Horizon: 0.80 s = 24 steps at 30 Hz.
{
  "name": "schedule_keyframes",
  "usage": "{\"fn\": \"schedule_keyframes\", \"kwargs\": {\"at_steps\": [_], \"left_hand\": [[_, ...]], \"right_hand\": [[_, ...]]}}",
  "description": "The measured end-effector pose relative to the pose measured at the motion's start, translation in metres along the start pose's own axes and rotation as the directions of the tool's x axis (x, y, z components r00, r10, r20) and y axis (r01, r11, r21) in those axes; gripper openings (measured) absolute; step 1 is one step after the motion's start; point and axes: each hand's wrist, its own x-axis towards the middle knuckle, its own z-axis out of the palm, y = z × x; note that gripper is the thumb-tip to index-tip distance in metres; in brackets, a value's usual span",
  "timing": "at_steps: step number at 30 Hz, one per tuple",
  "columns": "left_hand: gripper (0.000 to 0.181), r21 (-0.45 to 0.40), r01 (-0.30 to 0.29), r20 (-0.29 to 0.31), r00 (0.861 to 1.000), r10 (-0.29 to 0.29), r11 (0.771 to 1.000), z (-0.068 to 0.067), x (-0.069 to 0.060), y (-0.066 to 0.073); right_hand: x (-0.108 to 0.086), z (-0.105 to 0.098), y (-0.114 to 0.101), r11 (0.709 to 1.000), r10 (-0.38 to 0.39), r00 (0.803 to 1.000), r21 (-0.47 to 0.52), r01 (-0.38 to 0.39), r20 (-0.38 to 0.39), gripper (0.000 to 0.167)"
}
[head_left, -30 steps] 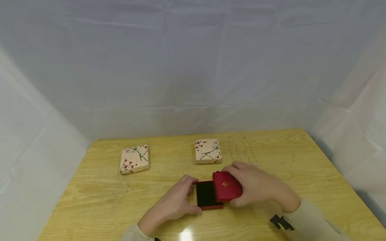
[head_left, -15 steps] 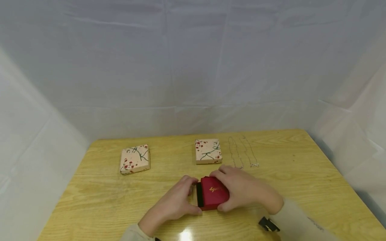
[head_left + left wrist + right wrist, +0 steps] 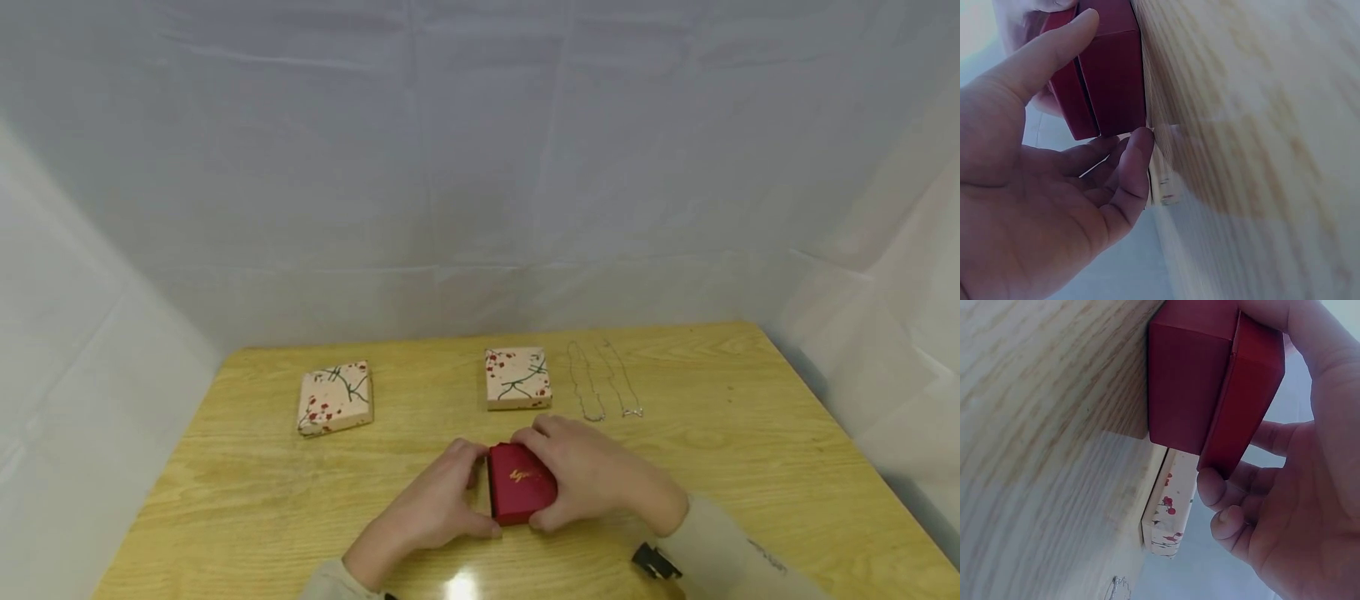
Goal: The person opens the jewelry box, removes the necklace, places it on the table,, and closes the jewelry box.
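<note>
Red lid point(image 3: 521, 483) in right hand's point(image 3: 583, 475) grip, thumb at near side, fingertips at far side. Left hand point(image 3: 431, 504) grasping left end of box base point(image 3: 1186, 384), thumb near, fingertips far. Box base flat on wood table point(image 3: 420, 575), between both hands, directly under lid. Dark seam between both in wrist views; can't tell whether touching or just apart. Thin dark strip along left edge in head view, so probably slightly offset to the right.

Main risk: corner snag, from skewed lowering or uncorrected offset. Next: crumpled lid wall, from forcing a caught rim. Also possible: nipped left fingertips, given closeness to seam. With loose left grip, likely skidding of box base instead of clean seating. Lesser worry: knuckle bump to left necklace point(image 3: 594, 417) or middle patterned box point(image 3: 517, 379), both just beyond right hand. Suggest squaring corners before any push.
</note>
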Motion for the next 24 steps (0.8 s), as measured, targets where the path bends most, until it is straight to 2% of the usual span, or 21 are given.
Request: {"fn": "schedule_keyframes", "kwargs": {"at_steps": [24], "left_hand": [[0.091,-0.011,-0.021,0.008,1.000,0.021,1.000,0.0002,-0.0012,-0.0020]], "right_hand": [[0.0058,0.0011,-0.0043,1.000,0.002,1.000,-0.008,-0.002,0.020,0.088]]}}
